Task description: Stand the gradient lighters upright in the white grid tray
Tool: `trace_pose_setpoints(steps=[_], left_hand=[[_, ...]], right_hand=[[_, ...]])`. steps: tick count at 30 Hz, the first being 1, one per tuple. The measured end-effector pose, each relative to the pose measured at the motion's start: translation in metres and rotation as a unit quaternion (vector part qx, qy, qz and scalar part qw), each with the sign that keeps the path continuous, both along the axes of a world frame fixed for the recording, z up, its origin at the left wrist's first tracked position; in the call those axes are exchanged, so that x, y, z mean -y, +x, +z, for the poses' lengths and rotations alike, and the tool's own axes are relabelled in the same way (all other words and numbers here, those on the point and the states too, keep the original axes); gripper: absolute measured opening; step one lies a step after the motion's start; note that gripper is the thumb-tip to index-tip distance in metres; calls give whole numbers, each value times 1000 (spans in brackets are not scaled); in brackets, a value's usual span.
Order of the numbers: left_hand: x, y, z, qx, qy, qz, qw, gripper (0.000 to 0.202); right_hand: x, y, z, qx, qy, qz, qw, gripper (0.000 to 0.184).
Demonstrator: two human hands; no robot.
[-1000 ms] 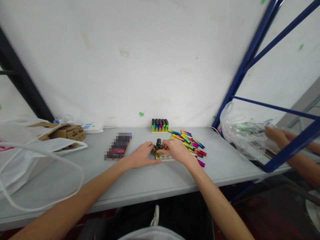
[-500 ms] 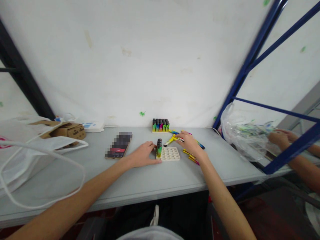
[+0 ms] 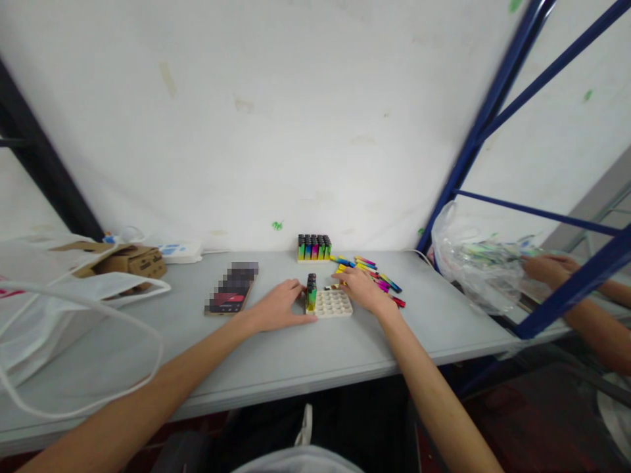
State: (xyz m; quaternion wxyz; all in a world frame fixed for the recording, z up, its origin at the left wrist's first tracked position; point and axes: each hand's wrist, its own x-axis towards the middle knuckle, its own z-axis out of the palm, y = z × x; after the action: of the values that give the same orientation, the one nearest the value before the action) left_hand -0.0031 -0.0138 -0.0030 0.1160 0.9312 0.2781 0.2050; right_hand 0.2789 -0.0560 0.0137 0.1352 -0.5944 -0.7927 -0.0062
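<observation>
My left hand (image 3: 279, 307) is curved around the left end of a white tray (image 3: 338, 311) with rows of round holes, thumb at its near edge. Several dark-topped, green-and-yellow lighters (image 3: 311, 297) stand upright along that end. My right hand (image 3: 362, 289) reaches over the tray's far right corner, fingers closed on a lighter (image 3: 331, 287) whose metal end points left; the rest of it is hidden. Loose coloured lighters (image 3: 390, 283) lie beyond and right of this hand.
A filled block of upright lighters (image 3: 314, 248) stands by the wall. To the left are a phone (image 3: 233, 288), a cardboard box (image 3: 140, 261) and a white bag (image 3: 54, 315). On the right, another person's hands (image 3: 545, 269) work behind a blue frame (image 3: 466, 154) and clear plastic bag (image 3: 456, 263).
My right hand has moved left and slightly nearer the tray, uncovering more loose lighters on its right. The lighter end by its fingers now lies flatter. My left hand stays at the tray.
</observation>
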Motion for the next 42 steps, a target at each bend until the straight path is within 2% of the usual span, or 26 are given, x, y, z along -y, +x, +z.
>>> trace_pose_setpoints(steps=[5, 11, 14, 16, 19, 23, 25, 27, 28, 30, 34, 37, 42], left_hand=[[-1, 0, 0, -17, -8, 2, 1000, 66], [-1, -1, -1, -3, 2, 0, 1000, 63], [0, -2, 0, -6, 0, 0, 1000, 62], [0, -2, 1, -10, -4, -1, 1000, 62], [0, -1, 1, -4, -6, -6, 1000, 63], [0, 0, 0, 13, -5, -10, 1000, 64], [0, 0, 0, 14, -3, -10, 1000, 63], [1, 0, 0, 11, 0, -11, 1000, 62], [1, 0, 1, 8, 0, -11, 1000, 62], [1, 1, 1, -2, 1, -10, 1000, 62], [1, 1, 1, -6, 3, -14, 1000, 63], [0, 0, 0, 0, 3, -20, 1000, 63], [-1, 0, -2, 3, 3, -18, 1000, 63]], right_hand=[[2, 1, 6, -1, -24, 2, 1000, 22], [1, 3, 6, -79, -37, 7, 996, 9], [0, 2, 6, -131, -18, 18, 991, 11], [0, 0, 7, -192, 20, 33, 981, 20], [2, -5, 11, -317, 26, 52, 947, 30], [8, -16, 18, -482, -42, 57, 873, 20], [10, -24, 21, -533, -72, 62, 841, 25], [12, -32, 24, -551, -86, 60, 828, 36], [12, -36, 25, -547, -84, 56, 831, 39], [12, -42, 25, -510, -51, 44, 857, 46], [13, -47, 24, -378, 85, -9, 922, 53], [15, -47, 23, -328, 133, -41, 934, 45], [16, -47, 22, -329, 157, -48, 930, 39]])
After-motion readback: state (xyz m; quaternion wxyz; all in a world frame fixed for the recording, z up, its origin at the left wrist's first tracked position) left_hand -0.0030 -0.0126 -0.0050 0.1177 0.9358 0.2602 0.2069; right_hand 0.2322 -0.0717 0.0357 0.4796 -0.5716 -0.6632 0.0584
